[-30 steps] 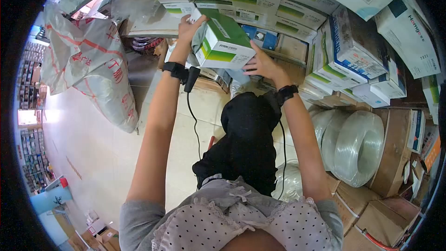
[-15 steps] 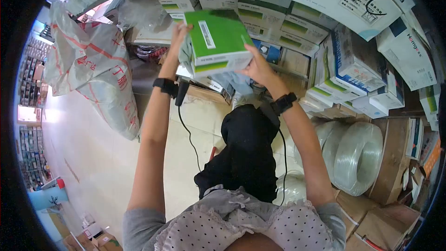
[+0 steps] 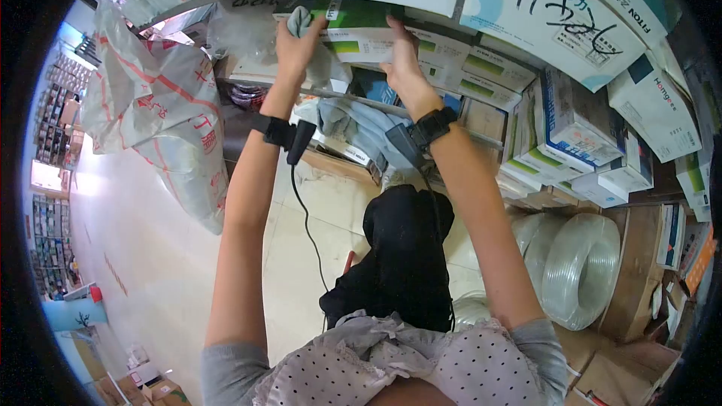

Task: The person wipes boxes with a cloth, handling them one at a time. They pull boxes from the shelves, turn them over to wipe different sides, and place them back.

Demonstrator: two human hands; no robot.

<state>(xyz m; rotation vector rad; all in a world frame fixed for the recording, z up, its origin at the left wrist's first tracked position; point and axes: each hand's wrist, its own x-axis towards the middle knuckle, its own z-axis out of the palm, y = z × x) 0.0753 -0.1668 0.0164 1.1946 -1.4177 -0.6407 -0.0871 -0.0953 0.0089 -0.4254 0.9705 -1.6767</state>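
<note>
A green and white cardboard box [image 3: 359, 45] is on the shelf under a large overhanging carton, between other boxes. My left hand [image 3: 295, 51] grips its left side, and a bunched grey-blue rag [image 3: 298, 21] is tucked at those fingers. At the right front corner, my right hand [image 3: 404, 66] presses on the box with the thumb up. The far end of the box is hidden in the shelf's shadow. Below my hands, a light blue cloth [image 3: 353, 126] is draped over the lower shelf.
Stacked white and green boxes [image 3: 492, 68] fill the shelf to the right. A large marked carton [image 3: 553, 19] juts out above. On the left hangs a big white plastic bag [image 3: 162, 116]. Coils of clear tubing [image 3: 579, 271] lie at the lower right.
The green and white box has moved forward, from held tilted in the air into the shelf. Both my hands have gone with it. The light blue cloth below is now more exposed.
</note>
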